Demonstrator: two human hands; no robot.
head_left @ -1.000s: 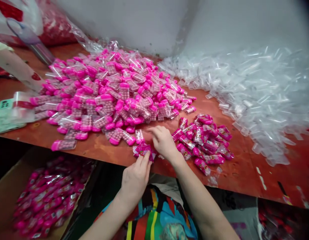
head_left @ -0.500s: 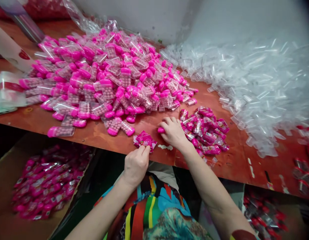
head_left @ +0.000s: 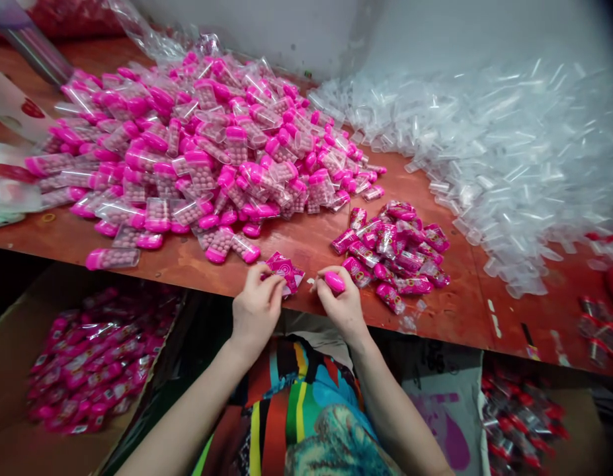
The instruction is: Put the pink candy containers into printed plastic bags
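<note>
My left hand (head_left: 256, 307) is closed at the table's front edge, thumb and fingertips pinched on a small stack of pink printed wrappers (head_left: 286, 268). Just to its right, my right hand (head_left: 342, 305) is closed around a small candy container; only the bright pink cap (head_left: 334, 282) shows between the fingers, and the rest is hidden. Beyond my right hand lies a small pile of containers in shiny pink wrappers (head_left: 405, 254). A large heap of clear, pink-capped containers filled with small round candies (head_left: 211, 165) spreads behind my left hand.
Clear, uncapped plastic tubes (head_left: 485, 165) form a big heap at the right. An open carton (head_left: 152, 370) of pink wrapped packs stands below the table at left. Red-capped containers (head_left: 601, 324) lie at the right edge, with more in a box (head_left: 527, 423) below.
My right hand has drawn back from the wrapped pile toward me and my left hand, bringing the pink-capped container. My left hand has shifted slightly left, still at the wrappers.
</note>
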